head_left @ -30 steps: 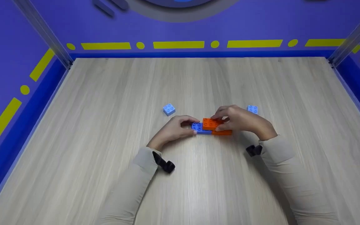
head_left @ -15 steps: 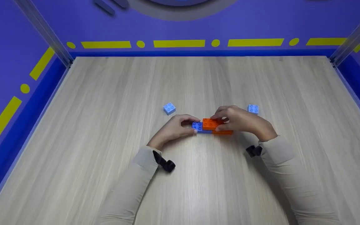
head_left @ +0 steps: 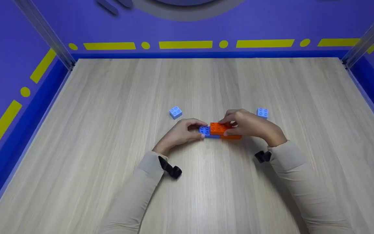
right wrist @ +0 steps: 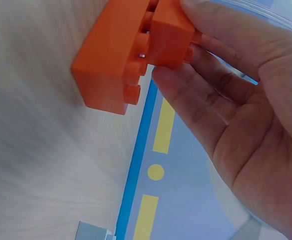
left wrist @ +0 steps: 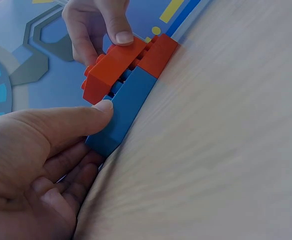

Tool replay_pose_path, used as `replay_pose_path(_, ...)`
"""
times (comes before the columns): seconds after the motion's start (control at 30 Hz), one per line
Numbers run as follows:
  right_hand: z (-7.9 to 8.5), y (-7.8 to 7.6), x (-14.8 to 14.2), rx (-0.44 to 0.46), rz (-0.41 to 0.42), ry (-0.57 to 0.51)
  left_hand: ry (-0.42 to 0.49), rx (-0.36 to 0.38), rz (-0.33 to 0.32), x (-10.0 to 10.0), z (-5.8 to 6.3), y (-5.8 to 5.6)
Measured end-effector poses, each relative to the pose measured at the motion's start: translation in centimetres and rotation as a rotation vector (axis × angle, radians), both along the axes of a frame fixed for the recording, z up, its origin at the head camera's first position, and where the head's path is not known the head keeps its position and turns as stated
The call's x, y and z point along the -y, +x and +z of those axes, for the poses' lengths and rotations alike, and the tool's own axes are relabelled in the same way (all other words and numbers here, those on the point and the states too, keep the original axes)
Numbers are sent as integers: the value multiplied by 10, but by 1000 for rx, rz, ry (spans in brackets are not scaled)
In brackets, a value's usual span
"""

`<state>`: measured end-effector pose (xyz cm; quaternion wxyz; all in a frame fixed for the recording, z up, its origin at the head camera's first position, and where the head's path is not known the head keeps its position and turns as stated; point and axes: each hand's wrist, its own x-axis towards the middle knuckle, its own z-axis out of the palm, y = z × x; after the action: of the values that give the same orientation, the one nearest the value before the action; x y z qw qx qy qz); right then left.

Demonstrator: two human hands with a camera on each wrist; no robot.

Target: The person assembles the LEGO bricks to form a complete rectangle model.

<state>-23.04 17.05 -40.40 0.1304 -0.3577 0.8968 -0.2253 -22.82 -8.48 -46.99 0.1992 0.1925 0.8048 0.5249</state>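
In the head view a blue toy building brick and an orange brick lie end to end on the table. My left hand grips the blue one at its left end, thumb on the near side. A second orange brick sits above, bridging the two lower bricks; my right hand pinches it between thumb and fingers. From the left wrist, studs of the blue brick show in a narrow gap under the upper orange brick. The right wrist view shows this gap over the lower orange brick too.
Two small light blue bricks stand behind the hands: one left brick and one right brick, close to the right wrist. The wooden table is bounded by blue walls with yellow marks at the back and sides.
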Motion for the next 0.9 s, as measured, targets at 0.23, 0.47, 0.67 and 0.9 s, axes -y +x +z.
replay_pose_path(0.23, 1, -1, 1, 13, -2, 10, -22, -2, 1, 0, 0, 0)
replay_pose_path(0.47, 2, 0, 3, 43, -26, 13, -25, -3, 0, 1, 0, 0)
replay_pose_path(0.67, 3, 0, 5, 38, -42, 10, -36, -4, 7, 1, 1, 0)
replay_pose_path(0.9, 2, 0, 5, 16, -19, -11, 1, 3, 2, 0, 2, 1)
